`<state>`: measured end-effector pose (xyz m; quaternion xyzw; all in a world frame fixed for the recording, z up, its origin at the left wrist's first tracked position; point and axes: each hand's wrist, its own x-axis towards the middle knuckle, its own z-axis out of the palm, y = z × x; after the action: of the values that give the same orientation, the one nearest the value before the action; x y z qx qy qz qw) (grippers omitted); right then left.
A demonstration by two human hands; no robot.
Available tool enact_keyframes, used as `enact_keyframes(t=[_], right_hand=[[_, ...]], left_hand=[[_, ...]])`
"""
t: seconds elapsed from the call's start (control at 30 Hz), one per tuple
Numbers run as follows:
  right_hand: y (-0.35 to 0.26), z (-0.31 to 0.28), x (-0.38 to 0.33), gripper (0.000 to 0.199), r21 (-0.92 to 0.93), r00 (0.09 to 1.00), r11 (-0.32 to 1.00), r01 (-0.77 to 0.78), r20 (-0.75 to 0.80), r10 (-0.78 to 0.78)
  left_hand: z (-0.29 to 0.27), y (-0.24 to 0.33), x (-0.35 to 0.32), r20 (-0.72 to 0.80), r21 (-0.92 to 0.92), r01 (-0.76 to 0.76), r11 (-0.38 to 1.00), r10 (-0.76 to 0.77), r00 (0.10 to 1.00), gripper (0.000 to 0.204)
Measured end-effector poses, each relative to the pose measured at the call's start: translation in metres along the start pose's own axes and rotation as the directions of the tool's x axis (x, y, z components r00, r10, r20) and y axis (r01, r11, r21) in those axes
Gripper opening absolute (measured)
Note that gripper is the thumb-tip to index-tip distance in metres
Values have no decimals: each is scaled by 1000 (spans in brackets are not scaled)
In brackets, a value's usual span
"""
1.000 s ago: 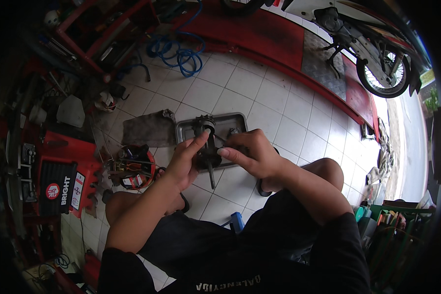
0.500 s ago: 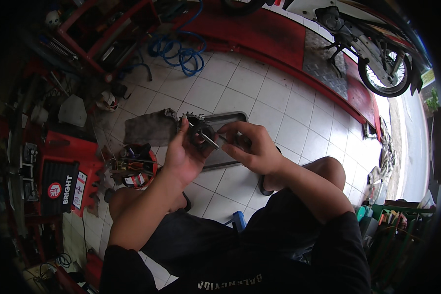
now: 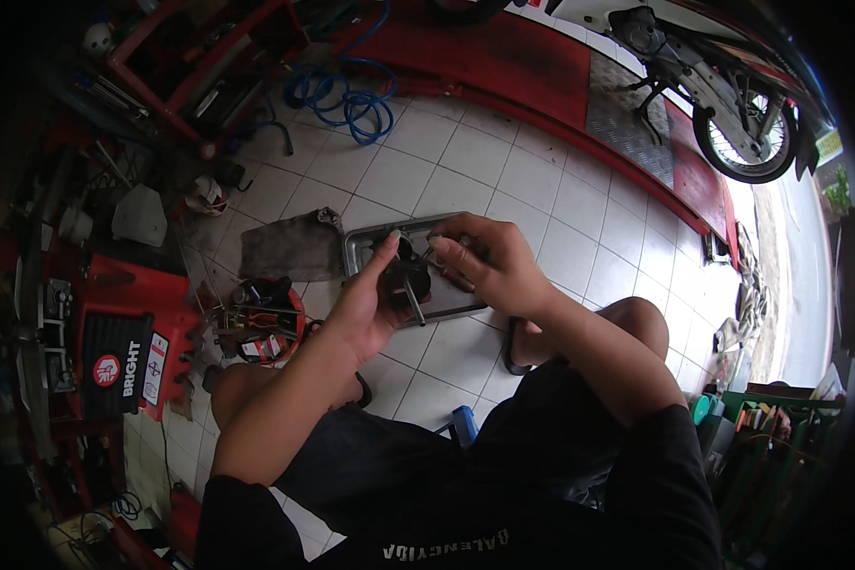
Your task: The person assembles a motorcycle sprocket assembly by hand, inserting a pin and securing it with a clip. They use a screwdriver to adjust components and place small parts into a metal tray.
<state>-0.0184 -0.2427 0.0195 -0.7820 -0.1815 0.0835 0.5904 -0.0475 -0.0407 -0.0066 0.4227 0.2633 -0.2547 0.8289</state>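
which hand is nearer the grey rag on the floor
Left. The left hand holds a dark part over the metal tray, just right of the rag. The right hand is farther right, across the tray.

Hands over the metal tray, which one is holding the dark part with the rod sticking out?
The left hand cups the dark part; the right hand only pinches a small tool at its top.
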Motion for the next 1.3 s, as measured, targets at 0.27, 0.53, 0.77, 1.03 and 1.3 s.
enact_keyframes(t=[0.27, 0.53, 0.77, 1.03, 1.3], right_hand=[[21, -15, 7, 29, 347, 941, 901, -261, -117, 318], [40, -3, 5, 25, 483, 875, 765, -425, 2, 485], [146, 43, -13, 27, -10, 874, 882, -470, 137, 467], [281, 91, -34, 30, -643, 603, 724, -248, 483, 635], [363, 224, -8, 32, -665, 732, 610, -431, 136, 667]], left_hand=[[-24, 12, 20, -18, -3, -7, 1000, 7, 1000, 43], [-35, 28, 20, -73, -91, -63, 994, 56, 996, 44], [-38, 43, 12, 21, -206, -178, 962, 186, 982, 34], [-79, 66, -5, -161, -332, -230, 915, 185, 969, 42], [-118, 92, -25, -157, -426, -303, 852, 261, 953, 39]])
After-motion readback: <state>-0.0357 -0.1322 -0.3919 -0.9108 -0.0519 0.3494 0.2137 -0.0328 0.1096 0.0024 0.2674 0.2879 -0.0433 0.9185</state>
